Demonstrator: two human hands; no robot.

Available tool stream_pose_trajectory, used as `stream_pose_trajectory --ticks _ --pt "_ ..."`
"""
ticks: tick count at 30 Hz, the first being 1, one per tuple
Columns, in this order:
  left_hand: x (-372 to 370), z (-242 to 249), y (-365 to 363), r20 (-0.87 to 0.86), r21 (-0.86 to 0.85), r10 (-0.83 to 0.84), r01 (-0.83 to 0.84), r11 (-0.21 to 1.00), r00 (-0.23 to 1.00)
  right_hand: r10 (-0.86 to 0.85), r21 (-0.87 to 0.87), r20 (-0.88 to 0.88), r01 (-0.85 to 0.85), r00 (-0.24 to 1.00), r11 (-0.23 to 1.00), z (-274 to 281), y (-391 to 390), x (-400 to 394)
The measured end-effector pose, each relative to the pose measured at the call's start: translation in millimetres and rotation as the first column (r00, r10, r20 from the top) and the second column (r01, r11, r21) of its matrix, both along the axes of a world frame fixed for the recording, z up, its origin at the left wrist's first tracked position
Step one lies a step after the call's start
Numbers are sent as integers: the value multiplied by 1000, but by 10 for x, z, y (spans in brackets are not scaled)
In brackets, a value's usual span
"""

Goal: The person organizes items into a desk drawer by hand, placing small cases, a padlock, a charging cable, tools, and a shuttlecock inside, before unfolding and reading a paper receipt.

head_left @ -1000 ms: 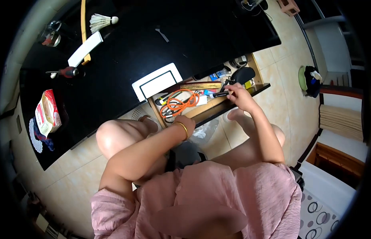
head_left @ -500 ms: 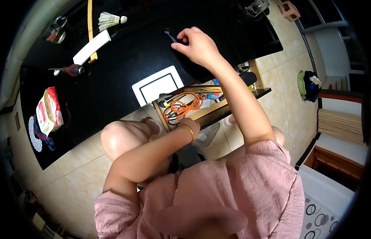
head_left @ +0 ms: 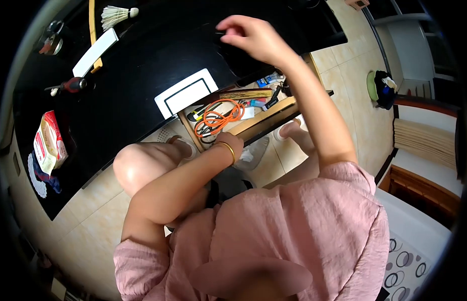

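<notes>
My right hand (head_left: 251, 37) is over the far part of the black desk (head_left: 158, 55). Its thumb and fingers are pinched together around a thin grey tool (head_left: 219, 33); only a short end shows past the fingertips, the rest is hidden. My left hand (head_left: 231, 144), below a gold bangle (head_left: 227, 150), grips the front edge of a pulled-out drawer (head_left: 263, 123). Inside the drawer lie a coiled orange cable (head_left: 218, 120), a dark yellow-streaked strip (head_left: 246, 94) and several small items. A white panel with a black outline (head_left: 185, 93) lies by the drawer.
On the desk's left are a shuttlecock (head_left: 118, 16), a wooden stick (head_left: 93, 35), a white strip (head_left: 95, 52), a screwdriver (head_left: 73, 85), a glass (head_left: 51, 42) and a red-and-white packet (head_left: 50, 143). My knees and a bin (head_left: 253, 153) are under the drawer.
The thin grey tool has left its place on the desk and is between my right fingers. That hand has moved slightly right and farther away. The whole view has shifted; my left hand stays at the drawer.
</notes>
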State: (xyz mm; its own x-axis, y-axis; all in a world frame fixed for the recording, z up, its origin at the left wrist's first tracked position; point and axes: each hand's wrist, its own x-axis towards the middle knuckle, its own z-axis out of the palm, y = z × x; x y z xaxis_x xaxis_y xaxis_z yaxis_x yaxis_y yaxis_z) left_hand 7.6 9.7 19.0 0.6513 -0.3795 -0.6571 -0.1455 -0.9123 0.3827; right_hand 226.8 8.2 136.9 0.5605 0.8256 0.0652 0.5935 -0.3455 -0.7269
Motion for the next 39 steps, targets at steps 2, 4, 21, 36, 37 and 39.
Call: stream_pose_trajectory --ticks 2,4,21,36,37,39 --pt "2 -8 26 41 -41 -28 29 999 999 -46 18 -168 49 985 999 201 -458 15" --pt "7 -1 24 11 -45 -17 17 999 1000 -164 -128 -283 132 945 983 345 -976 17" --pt "-3 -9 32 -9 -22 2 -2 1000 1000 -274 -317 245 343 930 884 -402 -1520 14" --pt "-33 -266 -104 -89 20 -10 12 1000 996 -146 273 402 34 904 961 -208 1937 -198" --pt "-86 -432 -132 -4 -68 78 -78 995 997 -160 235 396 69 904 970 -311 2131 -195" --pt "-170 -706 -193 144 -260 235 -193 946 961 -199 168 434 138 879 976 -471 2347 -201"
